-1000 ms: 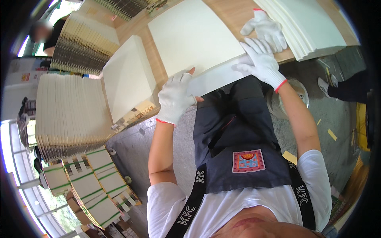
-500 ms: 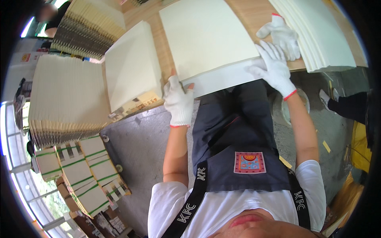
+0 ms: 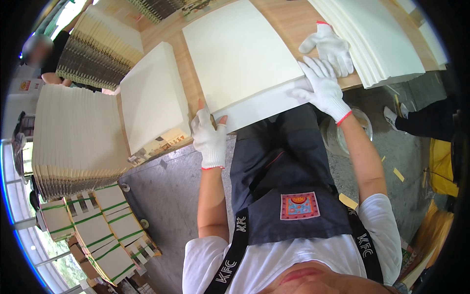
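Note:
A thick rectangular stack of white sheets (image 3: pixel 242 54) lies in front of me at the edge of the wooden table (image 3: pixel 286 22), its smooth front side facing me. My left hand (image 3: pixel 209 137), in a white glove with bare thumb and index tips, grips the stack's near left corner, thumb along the front and index finger up the side. At the near right corner is my right hand (image 3: pixel 323 88), gloved in white. Its outstretched fingers lie along the right edge, and its thumb is against the front. A loose white glove (image 3: pixel 333 49) rests just beyond it.
Another white stack (image 3: pixel 154 93) with a printed near edge stands left. Thick white layers (image 3: pixel 374 44) are piled right. Farther left are tall stacks (image 3: pixel 78 132) and green-strapped bundles (image 3: pixel 105 230). A bucket (image 3: pixel 345 134) sits under the table, near another person's legs (image 3: pixel 431 120).
My view has shifted, so the table and both hands appear farther left. Both hands stay at the same corners of the stack. More of the person at the upper left shows.

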`<act>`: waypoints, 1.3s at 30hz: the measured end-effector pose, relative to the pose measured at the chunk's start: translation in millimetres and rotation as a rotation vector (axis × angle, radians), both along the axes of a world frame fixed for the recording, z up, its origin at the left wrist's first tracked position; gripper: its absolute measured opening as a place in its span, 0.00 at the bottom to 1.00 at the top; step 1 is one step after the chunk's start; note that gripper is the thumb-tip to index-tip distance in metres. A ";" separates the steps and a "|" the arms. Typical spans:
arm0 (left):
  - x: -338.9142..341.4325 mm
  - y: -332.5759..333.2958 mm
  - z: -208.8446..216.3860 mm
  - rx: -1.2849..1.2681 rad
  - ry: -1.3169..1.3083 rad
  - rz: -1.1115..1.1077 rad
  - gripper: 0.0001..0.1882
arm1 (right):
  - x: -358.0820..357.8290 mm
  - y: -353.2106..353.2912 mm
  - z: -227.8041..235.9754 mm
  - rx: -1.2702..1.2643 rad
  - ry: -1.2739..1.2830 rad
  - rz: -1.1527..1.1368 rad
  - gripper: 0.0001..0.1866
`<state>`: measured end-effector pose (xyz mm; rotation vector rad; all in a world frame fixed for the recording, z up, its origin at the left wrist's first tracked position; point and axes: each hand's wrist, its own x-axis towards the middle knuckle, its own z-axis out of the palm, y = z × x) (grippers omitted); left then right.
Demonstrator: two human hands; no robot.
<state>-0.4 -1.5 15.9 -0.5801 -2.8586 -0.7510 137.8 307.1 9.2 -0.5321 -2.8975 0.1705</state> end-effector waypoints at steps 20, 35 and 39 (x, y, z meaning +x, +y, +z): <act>-8.9 40.5 58.0 -0.268 0.014 -0.587 0.27 | 0.9 1.3 -6.5 -0.033 0.073 0.025 0.47; -35.9 59.4 67.1 -0.193 -0.293 -0.450 0.11 | -48.2 14.6 70.9 -0.568 -0.156 0.401 0.25; -55.3 61.9 68.8 -0.138 -0.562 -0.439 0.15 | -61.0 14.8 86.0 -0.450 -0.330 0.476 0.23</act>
